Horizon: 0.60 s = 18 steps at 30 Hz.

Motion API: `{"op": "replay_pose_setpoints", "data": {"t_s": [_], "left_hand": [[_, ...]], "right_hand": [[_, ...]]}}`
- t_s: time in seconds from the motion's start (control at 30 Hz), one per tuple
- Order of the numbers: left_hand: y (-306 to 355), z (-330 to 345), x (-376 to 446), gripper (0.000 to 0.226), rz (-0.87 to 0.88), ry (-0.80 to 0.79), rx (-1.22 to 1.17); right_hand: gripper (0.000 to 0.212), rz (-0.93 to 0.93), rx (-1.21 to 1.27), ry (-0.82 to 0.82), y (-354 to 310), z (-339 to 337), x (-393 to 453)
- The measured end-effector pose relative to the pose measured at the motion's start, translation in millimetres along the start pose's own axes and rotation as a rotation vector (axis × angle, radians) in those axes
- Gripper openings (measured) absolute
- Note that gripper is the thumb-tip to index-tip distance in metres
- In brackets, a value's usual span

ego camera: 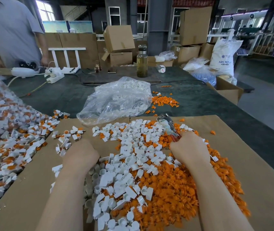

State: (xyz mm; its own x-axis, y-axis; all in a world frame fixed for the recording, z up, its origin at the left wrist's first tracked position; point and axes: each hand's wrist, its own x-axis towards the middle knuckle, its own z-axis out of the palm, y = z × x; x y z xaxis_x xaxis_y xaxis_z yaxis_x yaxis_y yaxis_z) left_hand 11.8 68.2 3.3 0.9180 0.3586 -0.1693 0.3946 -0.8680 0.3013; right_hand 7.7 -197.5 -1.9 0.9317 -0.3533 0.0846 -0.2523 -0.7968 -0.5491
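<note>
Fingers of right hand (pixel 190 147) curled round red handles of one pliers (pixel 169 127), raised over white parts (pixel 133 147) and orange caps (pixel 174 189) on cardboard (pixel 249 164), left hand (pixel 81 150) knuckles-up, grip hidden, one sack (pixel 221 55) printed "ABS RESIN", one bottle (pixel 142 64).

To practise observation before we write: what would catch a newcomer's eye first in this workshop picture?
The big heap of white and orange plastic parts spread over the cardboard sheet in the foreground strikes first. Next, the right hand at its right edge grips red-handled pliers; behind lies a clear bag.
</note>
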Motion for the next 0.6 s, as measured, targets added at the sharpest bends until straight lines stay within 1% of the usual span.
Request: {"op": "replay_pose_setpoints", "data": {"t_s": [0.13,0.23,0.27,0.37,0.47,0.6], "left_hand": [[1.6,1.3,0.0,0.018,0.026,0.003,-0.045],[6.4,2.5,-1.5,0.022,0.051,0.021,-0.159],[7.9,4.5,-0.1,0.024,0.072,0.035,-0.203],[15.5,6.3,-3.8,0.026,0.136,-0.002,-0.402],[22.4,6.1,-8.3,0.022,0.181,-0.065,-0.613],[30.3,4.3,-13.0,0.008,0.114,-0.194,-1.059]], "right_hand": [[0.021,0.004,-0.033,0.009,0.6,4.8,1.5],[0.01,-0.028,-0.047,0.027,1.4,7.8,2.3],[0.009,-0.034,-0.066,0.029,1.6,8.6,2.3],[0.014,-0.04,-0.168,0.049,2.0,10.4,1.4],[0.016,-0.041,-0.208,0.06,3.0,11.8,1.5],[0.016,-0.035,-0.226,0.091,3.7,15.0,1.9]]}}
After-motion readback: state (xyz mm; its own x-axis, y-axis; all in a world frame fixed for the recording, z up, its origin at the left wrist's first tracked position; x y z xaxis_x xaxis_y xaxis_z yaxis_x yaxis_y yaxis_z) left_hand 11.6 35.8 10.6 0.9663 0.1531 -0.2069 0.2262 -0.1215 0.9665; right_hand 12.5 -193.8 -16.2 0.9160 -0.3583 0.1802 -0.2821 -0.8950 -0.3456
